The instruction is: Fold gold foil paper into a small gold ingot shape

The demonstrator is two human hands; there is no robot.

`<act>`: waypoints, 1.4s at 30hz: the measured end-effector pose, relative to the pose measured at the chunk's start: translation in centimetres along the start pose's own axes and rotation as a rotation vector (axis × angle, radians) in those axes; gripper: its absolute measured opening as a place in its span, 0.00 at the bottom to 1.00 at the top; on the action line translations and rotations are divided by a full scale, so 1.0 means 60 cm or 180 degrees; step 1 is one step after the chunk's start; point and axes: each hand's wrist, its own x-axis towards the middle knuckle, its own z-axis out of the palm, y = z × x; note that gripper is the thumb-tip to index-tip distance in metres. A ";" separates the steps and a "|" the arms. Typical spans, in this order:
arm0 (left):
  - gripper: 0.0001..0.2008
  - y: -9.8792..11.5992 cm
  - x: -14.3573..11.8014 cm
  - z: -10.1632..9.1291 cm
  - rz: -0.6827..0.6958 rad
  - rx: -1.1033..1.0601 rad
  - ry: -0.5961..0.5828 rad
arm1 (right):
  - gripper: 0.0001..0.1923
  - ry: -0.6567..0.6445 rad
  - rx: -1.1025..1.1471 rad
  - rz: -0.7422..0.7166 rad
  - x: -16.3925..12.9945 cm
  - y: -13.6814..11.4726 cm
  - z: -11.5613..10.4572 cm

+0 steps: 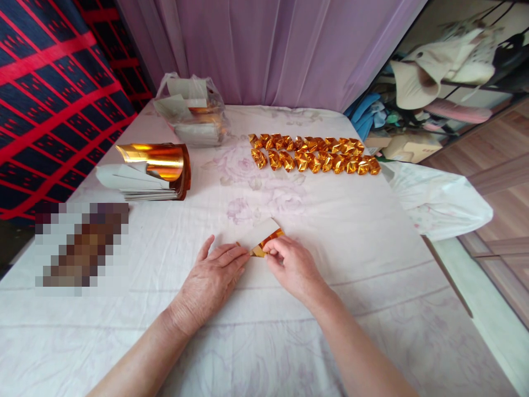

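Observation:
A sheet of gold foil paper, white on its other face and partly folded, lies flat on the cloth-covered table between my hands. My left hand rests with outstretched fingers on the left end of the sheet, its thumb apart. With curled fingers, my right hand pinches the folded gold edge at the sheet's right side. Beyond them, two rows of folded gold foil pieces run along the far right part of the table.
A curled stack of gold foil sheets sits at the left. Behind it stands a clear plastic bag with more sheets. A blurred patch covers something at the near left. At the right edge hangs a white plastic bag, below cluttered shelves.

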 end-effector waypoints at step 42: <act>0.16 0.003 0.001 0.003 -0.0048 0.0016 0.0073 | 0.06 0.0244 -0.0471 0.0087 0.002 -0.008 0.021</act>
